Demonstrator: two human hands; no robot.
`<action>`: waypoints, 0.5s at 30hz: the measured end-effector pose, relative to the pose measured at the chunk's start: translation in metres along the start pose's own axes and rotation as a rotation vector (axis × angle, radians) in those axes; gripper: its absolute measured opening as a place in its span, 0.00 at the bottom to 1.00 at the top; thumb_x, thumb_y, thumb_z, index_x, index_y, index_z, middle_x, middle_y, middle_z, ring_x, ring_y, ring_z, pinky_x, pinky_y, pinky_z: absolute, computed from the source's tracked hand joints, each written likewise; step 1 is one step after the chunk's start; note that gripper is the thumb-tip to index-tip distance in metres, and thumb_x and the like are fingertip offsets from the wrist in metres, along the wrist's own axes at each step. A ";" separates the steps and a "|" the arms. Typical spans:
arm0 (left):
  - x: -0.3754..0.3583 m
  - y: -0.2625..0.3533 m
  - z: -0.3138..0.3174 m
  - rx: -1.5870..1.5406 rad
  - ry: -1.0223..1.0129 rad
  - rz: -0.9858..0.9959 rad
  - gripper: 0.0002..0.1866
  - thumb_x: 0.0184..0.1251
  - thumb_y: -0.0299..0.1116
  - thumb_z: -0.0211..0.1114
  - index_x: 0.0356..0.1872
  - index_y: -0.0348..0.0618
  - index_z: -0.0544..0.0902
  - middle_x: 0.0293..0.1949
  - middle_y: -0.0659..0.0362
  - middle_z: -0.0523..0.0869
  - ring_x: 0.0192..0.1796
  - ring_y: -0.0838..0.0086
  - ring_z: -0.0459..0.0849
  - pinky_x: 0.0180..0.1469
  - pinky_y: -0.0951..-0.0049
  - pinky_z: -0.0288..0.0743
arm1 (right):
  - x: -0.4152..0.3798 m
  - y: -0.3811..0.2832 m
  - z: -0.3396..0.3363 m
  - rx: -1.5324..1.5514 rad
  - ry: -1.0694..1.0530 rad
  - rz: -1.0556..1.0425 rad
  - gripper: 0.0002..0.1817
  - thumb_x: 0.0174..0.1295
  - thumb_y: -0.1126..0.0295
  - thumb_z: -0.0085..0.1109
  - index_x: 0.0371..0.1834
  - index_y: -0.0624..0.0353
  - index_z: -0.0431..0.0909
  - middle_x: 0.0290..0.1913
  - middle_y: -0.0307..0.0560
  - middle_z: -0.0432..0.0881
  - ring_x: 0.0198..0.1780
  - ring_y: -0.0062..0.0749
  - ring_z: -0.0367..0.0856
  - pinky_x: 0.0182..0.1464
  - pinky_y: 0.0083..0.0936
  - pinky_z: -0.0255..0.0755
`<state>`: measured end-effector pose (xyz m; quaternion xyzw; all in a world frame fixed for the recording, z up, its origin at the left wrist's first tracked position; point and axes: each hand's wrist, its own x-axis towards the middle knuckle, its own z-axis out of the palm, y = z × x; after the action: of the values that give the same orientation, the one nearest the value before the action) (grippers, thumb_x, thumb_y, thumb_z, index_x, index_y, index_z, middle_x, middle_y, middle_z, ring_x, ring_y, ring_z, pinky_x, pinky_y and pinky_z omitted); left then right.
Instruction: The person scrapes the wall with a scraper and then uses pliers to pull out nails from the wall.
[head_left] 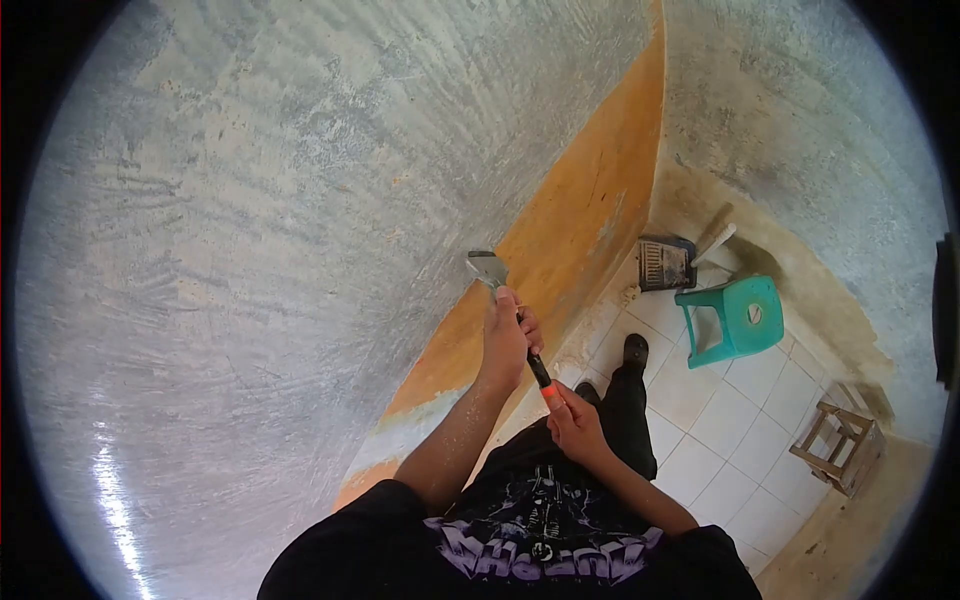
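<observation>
At centre, our left hand (508,338) wraps the scraper (540,371) high on its handle; our right hand (578,425) grips its orange part. From there: blade (488,268) at eleven o'clock by the ochre band (590,180), dustpan (664,263) at one, green stool (752,315) two, wooden stool (858,450) three.

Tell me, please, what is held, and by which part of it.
A scraper: left grip on the handle near the blade, right grip at the handle's orange part.
</observation>
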<state>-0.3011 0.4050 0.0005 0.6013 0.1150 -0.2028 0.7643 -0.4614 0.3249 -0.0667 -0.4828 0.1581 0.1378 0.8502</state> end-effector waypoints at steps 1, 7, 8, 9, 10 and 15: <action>0.000 0.001 0.000 -0.009 -0.007 -0.005 0.20 0.80 0.58 0.40 0.41 0.52 0.62 0.19 0.66 0.61 0.17 0.80 0.59 0.22 0.75 0.60 | -0.001 -0.001 0.000 0.015 -0.010 -0.008 0.25 0.77 0.58 0.48 0.71 0.60 0.68 0.22 0.29 0.65 0.22 0.11 0.63 0.24 0.13 0.60; 0.005 0.001 0.008 0.026 0.006 0.022 0.20 0.80 0.59 0.41 0.40 0.52 0.62 0.19 0.66 0.61 0.16 0.81 0.59 0.20 0.75 0.60 | 0.005 -0.006 -0.005 -0.017 0.008 0.014 0.24 0.77 0.58 0.48 0.69 0.60 0.70 0.22 0.29 0.66 0.21 0.10 0.64 0.24 0.13 0.60; 0.004 -0.001 0.006 0.019 0.005 0.018 0.21 0.79 0.59 0.41 0.40 0.52 0.62 0.18 0.66 0.61 0.16 0.80 0.59 0.20 0.75 0.60 | 0.003 -0.004 -0.004 -0.013 0.020 0.008 0.23 0.77 0.58 0.48 0.68 0.60 0.70 0.22 0.29 0.65 0.21 0.10 0.63 0.23 0.13 0.60; 0.004 -0.002 0.004 0.013 0.002 0.018 0.21 0.79 0.59 0.41 0.40 0.52 0.62 0.18 0.66 0.61 0.16 0.80 0.59 0.20 0.76 0.59 | 0.001 -0.003 -0.001 -0.009 0.029 -0.002 0.23 0.77 0.58 0.48 0.68 0.60 0.70 0.22 0.29 0.65 0.21 0.10 0.63 0.23 0.13 0.59; 0.004 -0.001 0.003 0.008 -0.002 0.023 0.21 0.79 0.60 0.41 0.40 0.52 0.62 0.18 0.66 0.61 0.16 0.80 0.59 0.20 0.76 0.59 | 0.001 -0.003 0.001 -0.004 0.037 -0.016 0.23 0.77 0.58 0.48 0.67 0.60 0.71 0.22 0.29 0.65 0.21 0.10 0.63 0.23 0.13 0.59; 0.015 0.008 0.017 0.041 0.001 0.049 0.20 0.80 0.56 0.40 0.36 0.51 0.61 0.17 0.65 0.62 0.14 0.81 0.60 0.16 0.75 0.58 | 0.012 -0.011 0.001 0.035 0.022 -0.037 0.23 0.77 0.57 0.48 0.68 0.60 0.70 0.21 0.28 0.64 0.20 0.10 0.62 0.22 0.13 0.58</action>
<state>-0.2854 0.3880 0.0056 0.6194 0.0965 -0.1863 0.7565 -0.4462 0.3217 -0.0623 -0.4720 0.1612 0.1140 0.8592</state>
